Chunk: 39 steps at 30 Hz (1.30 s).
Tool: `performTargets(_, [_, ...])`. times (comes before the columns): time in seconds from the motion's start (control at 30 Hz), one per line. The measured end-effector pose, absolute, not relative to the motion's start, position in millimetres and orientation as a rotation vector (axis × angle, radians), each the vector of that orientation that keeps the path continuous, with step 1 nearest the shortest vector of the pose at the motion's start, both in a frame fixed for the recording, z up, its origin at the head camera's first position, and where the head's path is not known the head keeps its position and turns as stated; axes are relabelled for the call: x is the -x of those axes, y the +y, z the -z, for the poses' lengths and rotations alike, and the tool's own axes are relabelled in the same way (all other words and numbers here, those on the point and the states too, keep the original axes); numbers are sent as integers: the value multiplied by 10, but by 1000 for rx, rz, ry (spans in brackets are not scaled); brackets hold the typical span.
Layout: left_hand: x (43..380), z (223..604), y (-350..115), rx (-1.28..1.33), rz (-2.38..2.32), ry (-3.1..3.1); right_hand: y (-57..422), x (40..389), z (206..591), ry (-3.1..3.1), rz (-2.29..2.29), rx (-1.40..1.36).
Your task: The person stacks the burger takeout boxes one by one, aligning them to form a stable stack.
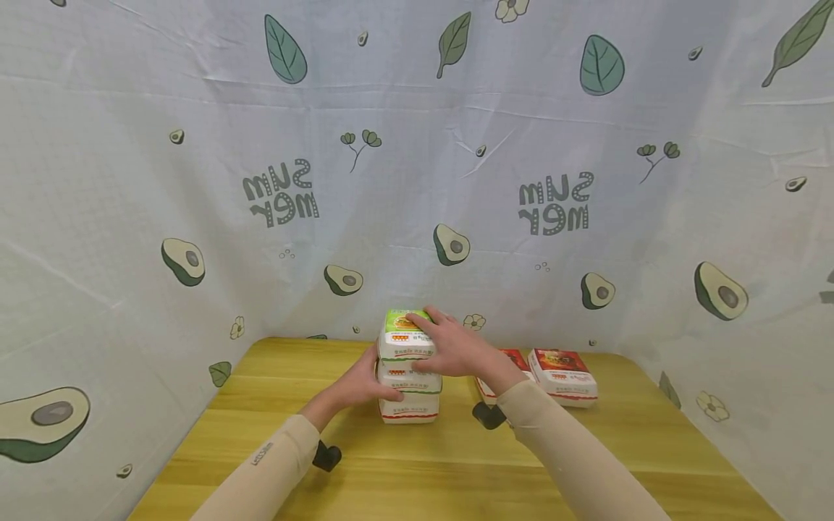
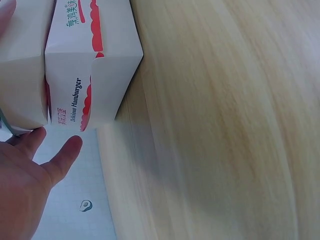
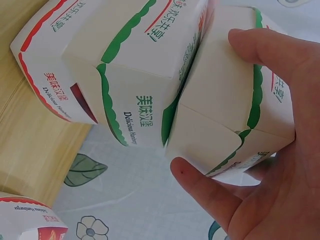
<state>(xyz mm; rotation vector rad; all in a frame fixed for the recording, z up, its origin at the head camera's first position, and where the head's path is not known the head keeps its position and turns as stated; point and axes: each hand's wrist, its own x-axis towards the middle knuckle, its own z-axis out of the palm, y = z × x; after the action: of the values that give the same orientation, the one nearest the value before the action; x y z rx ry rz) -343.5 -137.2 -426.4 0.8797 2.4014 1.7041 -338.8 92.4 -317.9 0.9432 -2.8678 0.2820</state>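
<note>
Three paper hamburger boxes stand in a stack on the table. The top box (image 1: 399,349) has green trim and a green lid with a burger picture. My right hand (image 1: 459,349) grips it, the thumb on its front and the other fingers over the top and far side. Below it is a second green-trimmed box (image 1: 425,385). My left hand (image 1: 360,380) holds this middle box at its left side, thumb across the front. The bottom box (image 1: 409,411) has red trim. In the right wrist view the top box (image 3: 210,102) sits slightly askew on the middle one.
Two red-lidded hamburger boxes lie to the right of the stack: one box (image 1: 564,378) in plain sight, the other box (image 1: 483,391) partly behind my right forearm. The wooden table (image 1: 274,376) ends at a patterned cloth (image 1: 391,202) behind and at both sides.
</note>
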Motion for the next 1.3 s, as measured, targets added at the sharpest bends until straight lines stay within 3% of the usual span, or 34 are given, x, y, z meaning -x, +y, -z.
performTargets(0.33, [3435, 4276, -1388, -922, -1739, 2446, 923, 3398, 3197, -2870, -282, -934])
performTargets(0.77, [3385, 4095, -1330, -585, -1873, 2546, 948, 3381, 3188, -2864, -278, -919])
performTargets(1.3, [3421, 3939, -1221, -697, -1889, 2514, 947, 3368, 3219, -2842, -246, -934])
